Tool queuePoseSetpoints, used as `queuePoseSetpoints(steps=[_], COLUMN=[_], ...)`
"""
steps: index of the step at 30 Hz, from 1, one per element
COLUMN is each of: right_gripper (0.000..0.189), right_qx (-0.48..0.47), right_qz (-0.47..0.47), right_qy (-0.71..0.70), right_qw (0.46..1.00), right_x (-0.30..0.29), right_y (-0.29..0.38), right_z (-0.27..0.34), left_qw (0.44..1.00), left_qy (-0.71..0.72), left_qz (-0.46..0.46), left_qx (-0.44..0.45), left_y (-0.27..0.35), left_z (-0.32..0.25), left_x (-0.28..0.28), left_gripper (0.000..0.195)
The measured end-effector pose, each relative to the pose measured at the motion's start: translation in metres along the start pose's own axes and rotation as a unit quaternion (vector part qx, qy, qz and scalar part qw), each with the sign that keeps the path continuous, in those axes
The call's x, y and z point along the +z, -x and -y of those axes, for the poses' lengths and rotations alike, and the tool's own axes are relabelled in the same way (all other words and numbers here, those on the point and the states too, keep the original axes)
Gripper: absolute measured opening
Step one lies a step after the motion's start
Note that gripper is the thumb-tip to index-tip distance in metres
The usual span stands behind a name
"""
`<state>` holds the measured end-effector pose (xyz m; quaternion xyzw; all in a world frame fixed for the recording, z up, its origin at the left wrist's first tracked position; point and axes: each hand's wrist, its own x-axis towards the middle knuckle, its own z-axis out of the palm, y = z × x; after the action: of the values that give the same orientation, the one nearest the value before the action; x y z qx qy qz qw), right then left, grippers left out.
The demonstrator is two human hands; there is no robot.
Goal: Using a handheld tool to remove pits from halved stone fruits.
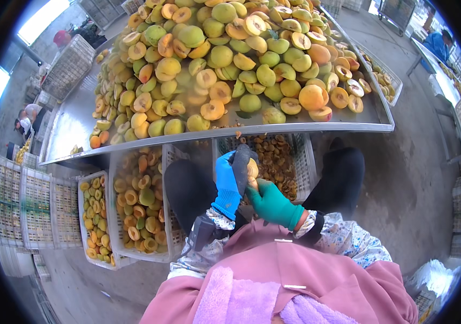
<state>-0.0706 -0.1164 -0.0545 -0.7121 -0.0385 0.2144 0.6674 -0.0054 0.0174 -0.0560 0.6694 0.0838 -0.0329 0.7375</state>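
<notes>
A halved apricot (252, 168) sits in my left hand (230, 178), which wears a blue glove with a dark coated palm. My right hand (276, 205), in a green glove, meets the fruit from below right. Between its thumb and fingers shows a small tan piece (252, 184); whether this is fruit or a tool handle is unclear. Both hands are above a white plastic crate (305, 162) of brown apricot pits and scraps (275, 162) between my knees. Beyond them, a large heap of whole and halved apricots (222, 56) lies on a metal-rimmed table (254, 128).
Left of my leg stand a white crate (169, 243) of apricot halves and a narrower filled crate (115, 263). Stacked crates (32, 202) rise farther left. Another fruit crate (396, 87) is beyond the table's right edge. People work at the far left (32, 113) and far right (437, 44).
</notes>
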Motion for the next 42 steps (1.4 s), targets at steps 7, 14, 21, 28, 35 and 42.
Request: queuePoseSetpoints(steps=[7,14,21,28,35,42], right_gripper=[0.045,0.041,0.041,0.039,0.038,0.033], right_qx=[0.157,0.185,0.238,0.172,-0.094,0.027], right_qz=[0.129,0.083,0.279,0.205,-0.048,0.038], right_qy=[-0.17,-0.098,-0.442,-0.316,0.387,0.338], right_qw=[0.964,0.974,0.819,0.91,0.916,0.94], right_x=[-0.021,-0.015,-0.034,-0.062,-0.086,-0.095], right_y=[0.006,0.013,0.005,0.017,0.002,-0.023], right_z=[0.046,0.072,0.057,0.053,-0.034,-0.054], left_qw=[0.979,0.986,0.971,0.977,0.808,0.818], left_qy=[0.175,0.131,0.151,-0.002,-0.402,-0.362], left_qz=[0.062,0.06,0.153,0.116,-0.124,-0.319], left_qx=[-0.085,-0.084,-0.102,0.179,0.412,0.312], left_y=[0.003,0.003,-0.001,-0.014,-0.002,-0.03], left_z=[-0.017,-0.008,-0.043,-0.011,-0.037,-0.062], left_x=[0.008,0.005,0.007,-0.017,-0.089,-0.138], left_gripper=[0.041,0.042,0.045,0.032,0.031,0.039])
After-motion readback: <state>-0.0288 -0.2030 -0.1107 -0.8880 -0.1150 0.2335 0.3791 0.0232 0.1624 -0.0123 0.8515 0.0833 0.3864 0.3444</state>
